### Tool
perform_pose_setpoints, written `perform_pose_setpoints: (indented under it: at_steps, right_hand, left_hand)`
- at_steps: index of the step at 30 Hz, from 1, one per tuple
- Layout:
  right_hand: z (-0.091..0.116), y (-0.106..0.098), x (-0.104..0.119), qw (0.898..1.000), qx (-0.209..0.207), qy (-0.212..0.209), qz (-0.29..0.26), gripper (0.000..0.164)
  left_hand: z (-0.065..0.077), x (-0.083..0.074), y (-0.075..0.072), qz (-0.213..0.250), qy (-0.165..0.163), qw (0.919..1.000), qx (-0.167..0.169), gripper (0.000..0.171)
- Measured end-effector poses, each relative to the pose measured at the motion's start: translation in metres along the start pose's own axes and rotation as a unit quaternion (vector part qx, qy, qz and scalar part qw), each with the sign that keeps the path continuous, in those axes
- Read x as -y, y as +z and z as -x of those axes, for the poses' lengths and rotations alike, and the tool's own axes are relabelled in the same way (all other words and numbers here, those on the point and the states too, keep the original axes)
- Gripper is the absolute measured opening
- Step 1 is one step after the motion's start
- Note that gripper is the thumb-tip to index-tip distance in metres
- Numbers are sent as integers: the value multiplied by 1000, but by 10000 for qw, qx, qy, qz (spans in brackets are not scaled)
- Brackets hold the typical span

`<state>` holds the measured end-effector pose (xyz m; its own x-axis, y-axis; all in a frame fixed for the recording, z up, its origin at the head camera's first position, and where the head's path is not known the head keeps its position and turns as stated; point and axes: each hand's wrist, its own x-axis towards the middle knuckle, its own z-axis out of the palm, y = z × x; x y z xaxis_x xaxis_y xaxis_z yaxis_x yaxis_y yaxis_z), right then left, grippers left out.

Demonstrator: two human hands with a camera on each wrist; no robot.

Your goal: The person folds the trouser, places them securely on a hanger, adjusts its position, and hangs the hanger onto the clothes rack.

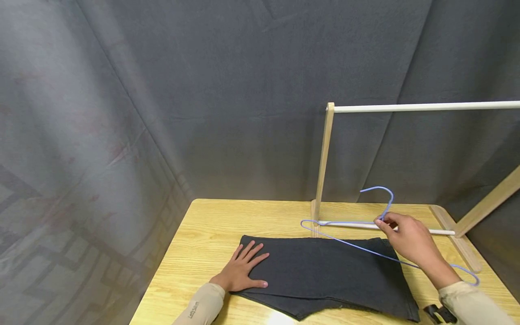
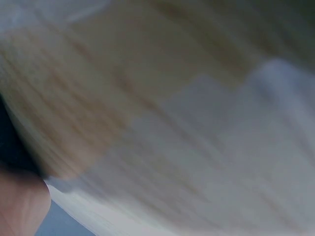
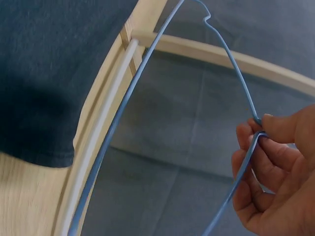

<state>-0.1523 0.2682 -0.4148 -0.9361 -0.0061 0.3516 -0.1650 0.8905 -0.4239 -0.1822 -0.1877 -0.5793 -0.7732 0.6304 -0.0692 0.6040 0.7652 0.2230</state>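
Observation:
Dark folded trousers point(image 1: 325, 271) lie flat across the front of the wooden table. My left hand point(image 1: 243, 271) rests on their left end with the fingers spread straight. In my right hand point(image 1: 412, 239) a blue wire hanger point(image 1: 357, 246) is pinched at the neck, below its hook, and held above the right part of the trousers. The right wrist view shows the thumb and fingers of the right hand point(image 3: 270, 167) around the neck of the hanger point(image 3: 115, 118). The left wrist view is blurred and shows mostly table and a bit of skin.
A wooden rack with a white top rail point(image 1: 426, 107) stands at the back right of the table point(image 1: 203, 225). Its white lower bar point(image 1: 440, 232) runs behind the hanger. A small black object point(image 1: 440, 313) lies by the right sleeve. Grey curtains point(image 1: 252, 113) hang behind.

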Motion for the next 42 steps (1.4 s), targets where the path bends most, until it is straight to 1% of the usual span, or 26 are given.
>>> perform_pose_setpoints:
  at_steps: [4,8,11,16,23,26,28,31,33,38,42]
  right_hand:
    - [-4,8,8,9997,-82,-243,-36,13]
    - [-11,10,18,9993,-101,-358,-63,14]
    - [-15,11,25,9993,44,-328,-167,17]
    - [-21,15,32,9985,248,-229,-430,20]
    - [-22,25,38,9968,141,-178,-764,18]
    - [-22,30,41,9947,93,-43,-1026,19]
    - [-22,33,42,9919,98,169,-1254,22]
    - [-23,40,45,9825,210,606,-1747,28]
    - [-24,45,46,9732,312,933,-2078,31]
    - [-23,60,51,9448,490,1476,-2885,34]
    - [-18,73,53,9159,663,1924,-3461,39]
  left_hand:
    - [-1,0,2,6,10,10000,-26,83]
    - [-1,1,3,-3,-50,10000,-13,83]
    - [-1,1,3,-9,-105,9999,30,84]
    - [-1,1,3,-52,-84,9999,27,84]
    - [-1,2,3,-37,-55,10000,34,84]
    - [0,2,3,-66,-61,10000,35,84]
    - [0,3,2,-40,-47,10000,20,83]
    - [0,3,1,-53,-36,10000,5,83]
    - [0,2,0,-43,-22,10000,-1,83]
    - [0,1,2,-109,-77,9999,66,84]
    - [0,2,2,-106,-117,9998,113,84]
